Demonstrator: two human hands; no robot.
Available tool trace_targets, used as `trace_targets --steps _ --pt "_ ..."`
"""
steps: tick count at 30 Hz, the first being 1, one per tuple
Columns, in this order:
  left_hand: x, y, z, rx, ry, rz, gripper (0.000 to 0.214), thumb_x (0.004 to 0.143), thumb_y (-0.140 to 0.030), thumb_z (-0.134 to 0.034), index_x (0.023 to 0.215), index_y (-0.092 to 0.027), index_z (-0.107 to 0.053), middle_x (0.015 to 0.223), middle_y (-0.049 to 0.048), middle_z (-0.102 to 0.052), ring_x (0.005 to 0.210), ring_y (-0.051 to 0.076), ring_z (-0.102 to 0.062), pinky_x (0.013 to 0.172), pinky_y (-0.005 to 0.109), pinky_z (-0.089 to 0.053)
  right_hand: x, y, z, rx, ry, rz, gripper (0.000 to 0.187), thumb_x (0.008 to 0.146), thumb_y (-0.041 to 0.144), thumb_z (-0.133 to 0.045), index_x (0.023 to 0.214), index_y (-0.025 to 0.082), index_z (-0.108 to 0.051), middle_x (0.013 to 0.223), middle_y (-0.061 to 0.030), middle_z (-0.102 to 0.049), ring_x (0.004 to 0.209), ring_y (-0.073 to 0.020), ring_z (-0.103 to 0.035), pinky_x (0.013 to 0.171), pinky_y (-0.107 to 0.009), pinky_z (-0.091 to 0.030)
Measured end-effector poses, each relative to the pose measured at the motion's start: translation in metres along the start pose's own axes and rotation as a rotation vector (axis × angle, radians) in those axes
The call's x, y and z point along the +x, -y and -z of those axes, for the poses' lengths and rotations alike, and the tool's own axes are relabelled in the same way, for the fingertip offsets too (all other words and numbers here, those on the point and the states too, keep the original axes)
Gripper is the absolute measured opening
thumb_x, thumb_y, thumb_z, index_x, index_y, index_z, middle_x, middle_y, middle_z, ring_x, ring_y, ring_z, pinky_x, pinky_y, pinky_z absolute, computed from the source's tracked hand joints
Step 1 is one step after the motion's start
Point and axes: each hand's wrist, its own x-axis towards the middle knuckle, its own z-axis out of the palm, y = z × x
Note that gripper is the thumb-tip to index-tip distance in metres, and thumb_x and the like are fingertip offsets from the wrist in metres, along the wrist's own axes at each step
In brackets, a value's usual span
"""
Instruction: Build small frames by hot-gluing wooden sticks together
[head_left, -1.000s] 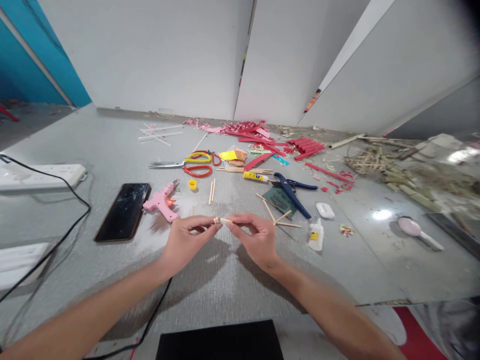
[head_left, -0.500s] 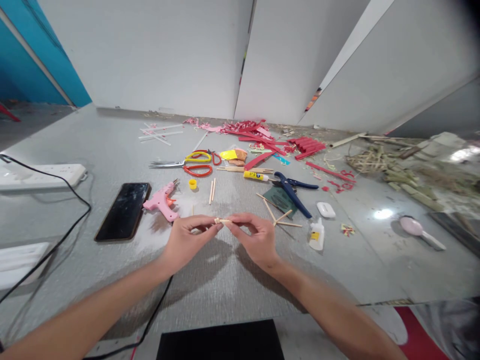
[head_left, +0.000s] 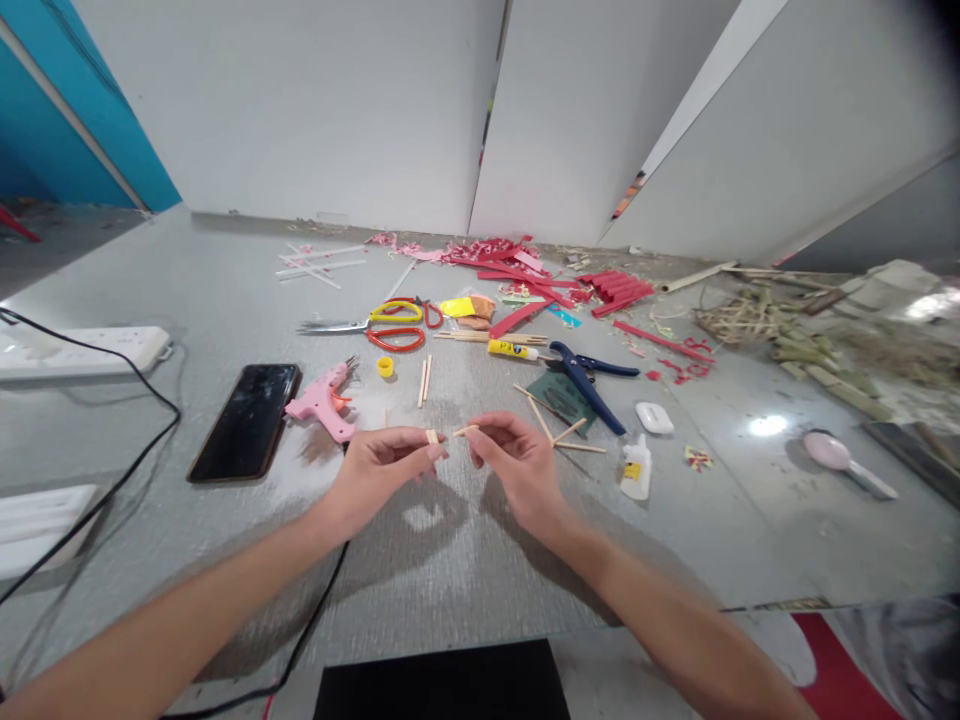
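Near the middle of the table, my left hand (head_left: pixel 386 465) pinches some short pale wooden stick pieces (head_left: pixel 432 437) between thumb and fingertips. Just to the right, my right hand (head_left: pixel 517 460) is closed on a short thin wooden stick (head_left: pixel 465 431), which points toward the left hand. A small gap separates the two. Beyond my hands lie two loose sticks (head_left: pixel 425 381) and a yellow cap (head_left: pixel 385 367). A joined stick frame (head_left: pixel 553 440) rests beside my right hand, and a pink glue gun (head_left: pixel 324 400) lies by the left one.
A phone (head_left: pixel 244 424) and a power strip (head_left: pixel 135 348) are at left. Scissors (head_left: pixel 375 325), a glue tube (head_left: pixel 513 349), blue-handled cutters (head_left: pixel 589 385) and red paper strips (head_left: pixel 517 275) lie farther back. At right are a glue bottle (head_left: pixel 636 470), a white case (head_left: pixel 654 418) and a small pink fan-like object (head_left: pixel 826 450).
My hands were together at the pale wooden pieces; now they are slightly apart. The right hand has drawn back to the right with a short stick in its fingers.
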Motion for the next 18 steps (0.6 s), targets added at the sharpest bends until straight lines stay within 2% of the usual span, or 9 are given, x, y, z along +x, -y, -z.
trace_targets --steps 5,9,14,18 --pt "-0.0009 -0.0007 -0.0006 -0.080 0.030 0.029 0.021 0.081 -0.037 -0.085 0.089 -0.018 -0.081 0.074 0.0025 -0.074 0.065 0.014 -0.066 0.059 0.024 -0.055 0.0048 0.0025 0.0010 0.188 0.057 -0.208 0.038 0.066 0.049 -0.094 0.088 0.024 -0.075 0.074 0.0019 -0.072 0.059 -0.0114 -0.057 0.058 -0.027 -0.049" --pt "0.0006 -0.0004 -0.0029 -0.214 0.071 -0.003 0.024 0.086 -0.040 -0.081 0.087 -0.019 -0.069 0.076 0.0001 -0.072 0.060 0.012 -0.063 0.056 0.023 -0.051 0.0045 0.0042 0.0028 0.281 0.118 -0.346 0.038 0.065 0.045 -0.096 0.089 0.024 -0.076 0.078 0.0012 -0.075 0.060 -0.0105 -0.057 0.061 -0.025 -0.050" --pt "0.0011 0.0015 -0.0035 -0.138 0.092 0.022 0.027 0.089 -0.042 -0.080 0.096 -0.018 -0.069 0.077 0.0010 -0.074 0.059 0.012 -0.065 0.056 0.024 -0.052 0.0041 0.0043 0.0058 0.260 0.169 -0.395 0.034 0.070 0.046 -0.094 0.085 0.023 -0.073 0.088 -0.0010 -0.078 0.062 -0.0106 -0.059 0.063 -0.026 -0.052" --pt "0.0004 0.0066 -0.0023 -0.093 0.085 0.007 0.029 0.088 -0.043 -0.081 0.096 -0.018 -0.070 0.081 0.0049 -0.079 0.062 0.015 -0.071 0.054 0.024 -0.052 0.0034 0.0021 0.0052 0.256 0.198 -0.394 0.035 0.070 0.045 -0.094 0.088 0.023 -0.074 0.087 -0.0005 -0.078 0.063 -0.0111 -0.060 0.064 -0.026 -0.052"
